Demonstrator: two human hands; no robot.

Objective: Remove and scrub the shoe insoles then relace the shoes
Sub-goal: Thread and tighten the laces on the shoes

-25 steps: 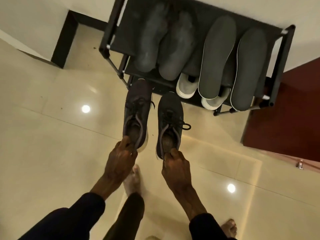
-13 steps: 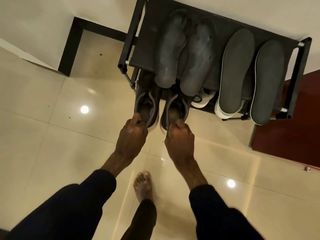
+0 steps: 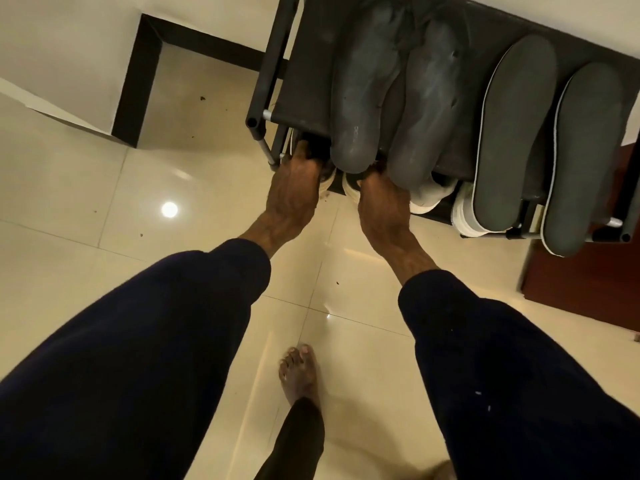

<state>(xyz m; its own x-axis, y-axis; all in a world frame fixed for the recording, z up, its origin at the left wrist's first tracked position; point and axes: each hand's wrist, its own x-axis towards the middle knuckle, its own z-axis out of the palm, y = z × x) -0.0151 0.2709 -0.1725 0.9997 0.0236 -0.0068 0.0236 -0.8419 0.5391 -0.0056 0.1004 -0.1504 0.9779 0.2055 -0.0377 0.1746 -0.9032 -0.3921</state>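
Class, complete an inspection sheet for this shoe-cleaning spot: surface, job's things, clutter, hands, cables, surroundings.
Surface: glossy cream tiled floor, lamp glare on it.
Job's things: two worn dark insoles and two white-edged grey insoles lie on top of the black shoe rack; dark shoes, only pale heel edges showing, under its top shelf.
Clutter: dark specks on the floor; white shoes on the lower shelf.
Hands: left hand and right hand at the shoe heels, fingertips hidden.
Cables: nothing seen.
Surroundings: white wall, dark red panel at right, bare foot.

Left hand [image 3: 294, 188] and right hand [image 3: 382, 206] reaching forward side by side, backs up, fingers hidden
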